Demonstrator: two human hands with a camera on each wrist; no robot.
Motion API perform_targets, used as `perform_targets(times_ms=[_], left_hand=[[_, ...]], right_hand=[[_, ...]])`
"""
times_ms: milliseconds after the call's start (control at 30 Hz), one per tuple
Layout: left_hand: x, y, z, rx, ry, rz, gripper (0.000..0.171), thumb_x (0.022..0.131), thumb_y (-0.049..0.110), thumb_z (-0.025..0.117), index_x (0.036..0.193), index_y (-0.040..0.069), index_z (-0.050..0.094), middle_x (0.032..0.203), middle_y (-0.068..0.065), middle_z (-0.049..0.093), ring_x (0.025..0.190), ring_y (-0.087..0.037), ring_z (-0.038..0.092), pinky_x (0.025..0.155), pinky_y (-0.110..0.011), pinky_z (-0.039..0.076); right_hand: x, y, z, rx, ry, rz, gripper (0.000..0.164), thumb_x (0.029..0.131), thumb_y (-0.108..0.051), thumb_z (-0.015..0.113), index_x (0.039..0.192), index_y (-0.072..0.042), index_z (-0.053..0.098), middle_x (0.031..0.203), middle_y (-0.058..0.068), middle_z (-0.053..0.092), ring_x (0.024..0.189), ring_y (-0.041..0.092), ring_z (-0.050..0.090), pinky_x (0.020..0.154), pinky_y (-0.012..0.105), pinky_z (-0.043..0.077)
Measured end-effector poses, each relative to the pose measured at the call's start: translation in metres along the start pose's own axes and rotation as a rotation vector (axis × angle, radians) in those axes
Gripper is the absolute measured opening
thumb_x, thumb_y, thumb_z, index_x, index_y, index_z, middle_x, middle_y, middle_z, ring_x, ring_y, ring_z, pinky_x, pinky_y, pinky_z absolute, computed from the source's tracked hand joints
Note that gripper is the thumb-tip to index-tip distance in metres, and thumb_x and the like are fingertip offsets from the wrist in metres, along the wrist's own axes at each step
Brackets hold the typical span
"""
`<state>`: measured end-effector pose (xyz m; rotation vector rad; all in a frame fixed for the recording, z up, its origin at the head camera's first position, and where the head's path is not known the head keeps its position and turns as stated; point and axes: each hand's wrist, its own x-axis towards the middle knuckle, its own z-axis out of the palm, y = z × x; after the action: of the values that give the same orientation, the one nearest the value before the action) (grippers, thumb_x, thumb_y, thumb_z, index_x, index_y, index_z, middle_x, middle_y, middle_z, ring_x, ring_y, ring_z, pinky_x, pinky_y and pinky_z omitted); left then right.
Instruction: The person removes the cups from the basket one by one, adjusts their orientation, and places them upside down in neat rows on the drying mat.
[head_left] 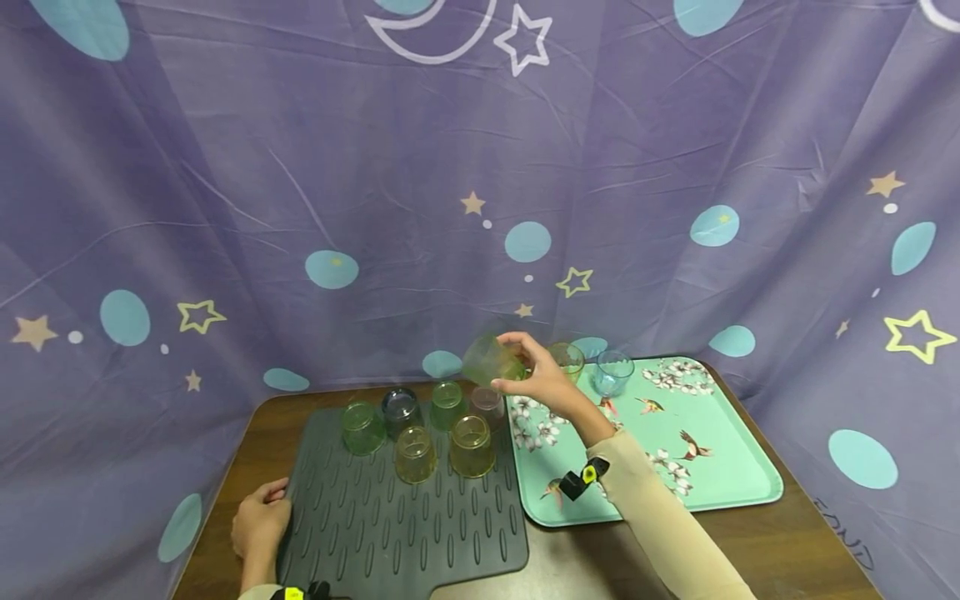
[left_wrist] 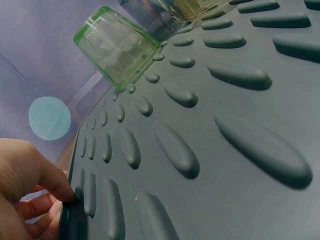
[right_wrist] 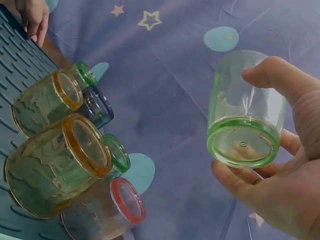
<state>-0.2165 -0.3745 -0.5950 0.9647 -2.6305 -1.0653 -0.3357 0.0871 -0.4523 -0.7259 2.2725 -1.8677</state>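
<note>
My right hand [head_left: 536, 371] grips a pale green glass [right_wrist: 245, 107] between thumb and fingers, in the air over the meeting edges of mat and tray. The glass is tilted on its side in the head view, its mouth toward the left. My left hand [head_left: 261, 521] pinches the left edge of the dark grey drying mat [left_wrist: 200, 200]. Upside down on the mat's back half stand a green glass [head_left: 363, 429], a dark blue glass [head_left: 402, 414], another green glass [head_left: 448, 407], a pinkish glass [right_wrist: 105, 212], a yellow glass [head_left: 415, 455] and an amber glass [head_left: 472, 447].
Right of the mat lies a mint-green tray [head_left: 727, 492] printed with birds and blossoms. A yellow glass [head_left: 573, 357] and a light blue glass [head_left: 613, 373] stand upright at its back left. Behind the wooden table [head_left: 810, 550] hangs a purple patterned curtain [head_left: 420, 192].
</note>
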Motion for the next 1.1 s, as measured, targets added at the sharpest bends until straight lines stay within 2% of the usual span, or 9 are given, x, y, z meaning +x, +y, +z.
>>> perform_targets(times_ms=[300,400,600,800,933,1100], left_hand=[[0.001,-0.001,0.001,-0.013,0.006,0.000,0.046,0.083,0.014,0.052,0.125,0.012,0.070,0.113,-0.016,0.070,0.115,-0.051,0.058,0.078,-0.057,0.045],[0.001,-0.002,0.001,-0.008,0.008,0.000,0.046,0.082,0.013,0.053,0.125,0.012,0.070,0.113,-0.016,0.070,0.116,-0.050,0.058,0.079,-0.057,0.045],[0.002,-0.003,0.001,-0.002,0.003,-0.011,0.047,0.082,0.013,0.051,0.126,0.012,0.069,0.115,-0.018,0.069,0.117,-0.052,0.057,0.079,-0.059,0.045],[0.002,-0.001,0.000,-0.005,-0.012,-0.024,0.047,0.083,0.013,0.051,0.126,0.013,0.069,0.115,-0.017,0.069,0.118,-0.052,0.056,0.081,-0.059,0.046],[0.002,-0.002,0.001,-0.008,-0.011,-0.016,0.046,0.083,0.013,0.052,0.126,0.012,0.069,0.114,-0.017,0.070,0.118,-0.052,0.057,0.082,-0.059,0.045],[0.002,0.000,0.001,-0.012,-0.013,-0.018,0.046,0.083,0.012,0.052,0.126,0.012,0.069,0.115,-0.017,0.069,0.118,-0.052,0.056,0.085,-0.061,0.044]], right_hand=[[0.008,-0.005,0.003,-0.152,-0.120,-0.004,0.064,0.084,-0.019,0.082,0.140,-0.025,0.052,0.132,0.007,0.057,0.112,0.025,0.055,0.090,0.043,0.048],[0.011,-0.008,0.005,-0.203,-0.148,-0.021,0.065,0.083,-0.018,0.082,0.141,-0.022,0.052,0.134,0.006,0.056,0.111,0.024,0.053,0.089,0.042,0.048],[0.020,-0.019,0.013,-0.286,-0.174,-0.079,0.067,0.082,-0.017,0.083,0.141,-0.019,0.053,0.140,0.005,0.057,0.118,0.023,0.054,0.096,0.043,0.048],[0.030,-0.031,0.025,-0.324,-0.187,-0.113,0.068,0.079,-0.017,0.085,0.140,-0.017,0.056,0.132,0.011,0.057,0.113,0.026,0.057,0.084,0.037,0.054],[0.034,-0.037,0.034,-0.400,-0.198,-0.129,0.068,0.079,-0.021,0.086,0.141,-0.017,0.056,0.125,0.011,0.056,0.109,0.023,0.054,0.081,0.033,0.050],[0.040,-0.043,0.045,-0.475,-0.222,-0.148,0.070,0.080,-0.025,0.085,0.143,-0.018,0.055,0.123,0.009,0.056,0.108,0.021,0.052,0.081,0.035,0.045]])
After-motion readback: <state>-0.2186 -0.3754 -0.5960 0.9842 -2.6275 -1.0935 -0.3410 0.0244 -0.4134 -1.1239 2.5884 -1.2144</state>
